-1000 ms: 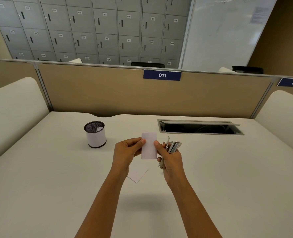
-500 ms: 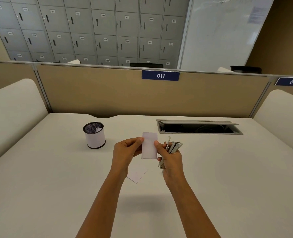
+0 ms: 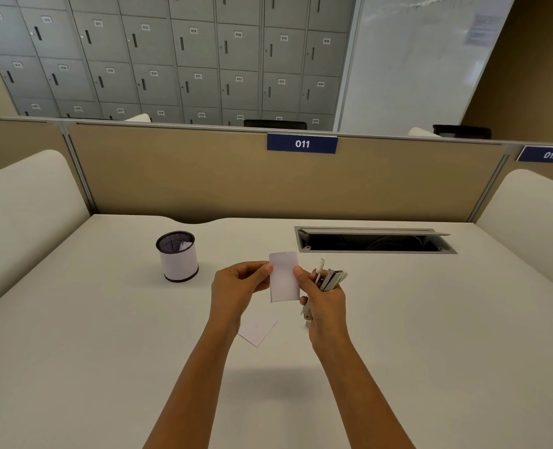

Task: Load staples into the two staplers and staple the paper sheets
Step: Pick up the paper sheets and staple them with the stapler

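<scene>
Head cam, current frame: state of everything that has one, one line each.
left hand: pinches held paper slip, left edge
right hand: grips stapler, thumb on slip
held paper slip: upright, above desk
stapler: looks hinged open
loose paper sheet: flat on desk
pen cup: upright, something white inside
cable hatch: lid open

Facing me, a blue plate (image 3: 302,143) on the top edge of the partition (image 3: 203,176) reads "011" in white. A second blue plate (image 3: 550,155), further right, reads "012". Behind, the grey lockers (image 3: 255,59) carry small white door tags (image 3: 193,30). I make out 013, 014, 015, then 021 to 024 below; the others blur. The notice (image 3: 484,29) on the whiteboard (image 3: 414,85) is illegible.
</scene>
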Available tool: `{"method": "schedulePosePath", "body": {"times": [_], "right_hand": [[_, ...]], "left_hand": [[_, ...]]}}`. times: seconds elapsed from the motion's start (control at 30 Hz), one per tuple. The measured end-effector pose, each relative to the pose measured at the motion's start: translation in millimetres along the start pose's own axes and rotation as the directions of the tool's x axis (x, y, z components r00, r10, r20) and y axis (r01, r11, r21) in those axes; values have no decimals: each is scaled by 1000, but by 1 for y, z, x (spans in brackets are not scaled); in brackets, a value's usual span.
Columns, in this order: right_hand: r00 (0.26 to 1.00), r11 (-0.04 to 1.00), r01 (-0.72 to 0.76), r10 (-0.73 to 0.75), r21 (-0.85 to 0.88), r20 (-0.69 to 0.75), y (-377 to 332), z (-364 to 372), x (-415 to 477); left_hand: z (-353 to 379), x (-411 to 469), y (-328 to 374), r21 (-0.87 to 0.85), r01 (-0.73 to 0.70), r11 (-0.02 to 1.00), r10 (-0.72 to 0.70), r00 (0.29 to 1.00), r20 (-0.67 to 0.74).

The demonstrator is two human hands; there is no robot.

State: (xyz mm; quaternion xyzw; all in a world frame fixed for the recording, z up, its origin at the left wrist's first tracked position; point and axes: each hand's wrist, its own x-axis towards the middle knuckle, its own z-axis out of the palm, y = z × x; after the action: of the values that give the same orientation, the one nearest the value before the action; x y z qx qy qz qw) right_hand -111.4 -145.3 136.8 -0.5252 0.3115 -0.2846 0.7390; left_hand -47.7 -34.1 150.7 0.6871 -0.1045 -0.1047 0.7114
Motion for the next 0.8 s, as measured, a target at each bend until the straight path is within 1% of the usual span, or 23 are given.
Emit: {"method": "schedulePosePath", "body": {"times": [0.13, 0.2, 0.3, 0.47, 0.6, 0.67, 0.8], "right_hand": [[1000, 1000, 12, -13, -19, -24, 0, 2, -2], [999, 998, 48, -49, -35, -15, -2, 2, -3], [995, 993, 93, -90, -76, 42, -3, 3, -7], [988, 980, 148, -140, -136, 68, -4, 5, -11], [991, 982, 130, -124, -139, 51, -5, 4, -11], [993, 985, 117, -113, -126, 36, -5, 5, -10], [992, 980, 123, -122, -156, 12, 1, 7, -11]], "left_hand": [[1, -1, -1, 3, 9, 1000, -9, 1000, 3], [4, -2, 0, -23, 35, 999, -34, 998, 49], [10, -1, 4, -34, 68, 997, -64, 991, 119], [15, 4, 8, -51, 64, 997, -61, 996, 63], [18, 5, 7, -66, 52, 996, -50, 998, 32], [20, 3, 6, -100, 42, 994, -41, 999, 14], [22, -2, 3, -199, 45, 979, -52, 998, -30]]}}
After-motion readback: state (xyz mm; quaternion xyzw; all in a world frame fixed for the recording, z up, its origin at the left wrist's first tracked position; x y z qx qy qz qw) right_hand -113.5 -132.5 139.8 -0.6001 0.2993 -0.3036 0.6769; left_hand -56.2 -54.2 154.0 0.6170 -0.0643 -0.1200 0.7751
